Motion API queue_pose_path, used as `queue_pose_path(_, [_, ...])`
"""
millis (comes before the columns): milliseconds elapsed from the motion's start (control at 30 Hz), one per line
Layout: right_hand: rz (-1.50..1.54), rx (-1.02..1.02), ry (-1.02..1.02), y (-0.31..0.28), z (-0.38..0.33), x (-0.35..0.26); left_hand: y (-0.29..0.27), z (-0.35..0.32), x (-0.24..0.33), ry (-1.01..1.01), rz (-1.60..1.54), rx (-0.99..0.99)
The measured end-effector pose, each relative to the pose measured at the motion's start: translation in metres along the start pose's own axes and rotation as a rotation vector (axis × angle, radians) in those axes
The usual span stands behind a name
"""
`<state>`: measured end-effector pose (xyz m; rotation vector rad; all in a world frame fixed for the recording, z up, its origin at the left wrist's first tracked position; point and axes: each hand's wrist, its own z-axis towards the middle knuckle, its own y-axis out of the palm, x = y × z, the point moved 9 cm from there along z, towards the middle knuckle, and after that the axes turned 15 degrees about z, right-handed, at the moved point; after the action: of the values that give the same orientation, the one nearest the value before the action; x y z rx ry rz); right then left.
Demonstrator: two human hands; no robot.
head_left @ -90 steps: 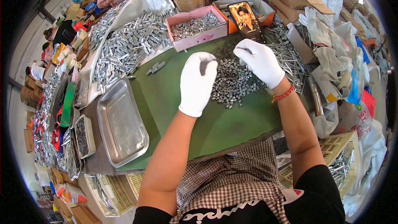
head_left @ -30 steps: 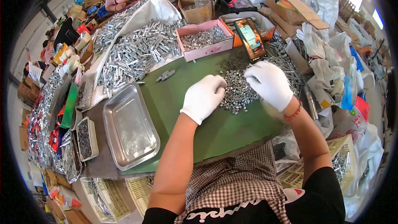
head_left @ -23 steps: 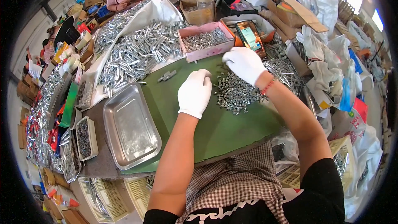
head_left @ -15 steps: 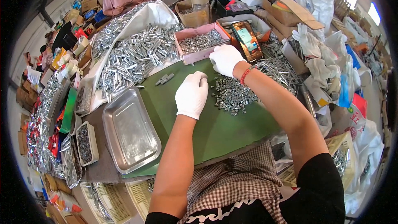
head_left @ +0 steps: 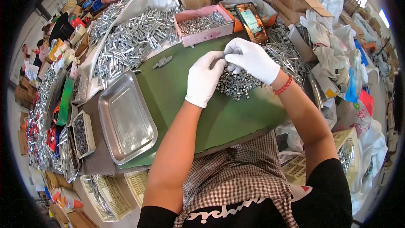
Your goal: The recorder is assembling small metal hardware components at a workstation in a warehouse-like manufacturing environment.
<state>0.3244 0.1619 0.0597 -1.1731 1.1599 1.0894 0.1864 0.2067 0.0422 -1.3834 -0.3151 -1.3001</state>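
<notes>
Both white knit-gloved hands [head_left: 228, 69] pinch, seemingly, one small part above glinting metal pile [head_left: 240, 85].

White gloves [head_left: 205, 80] over a green mat [head_left: 177, 95], silver tray [head_left: 125, 118], pink box [head_left: 203, 29].

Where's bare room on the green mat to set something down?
Free: the green mat between steel tray and left hand, and the near strip below the small-parts pile. The tray is empty. Crowded: far edge by the pink box, and the right side.

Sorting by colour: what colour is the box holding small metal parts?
Pink, in the head view: the box behind the hands.
</notes>
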Motion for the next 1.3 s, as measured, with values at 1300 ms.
queue_pose_path(1300, [-0.835, 0.084, -0.254, -0.007, -0.096, 0.007, 0.027, -0.029, 0.052, 0.494, 0.312, -0.382])
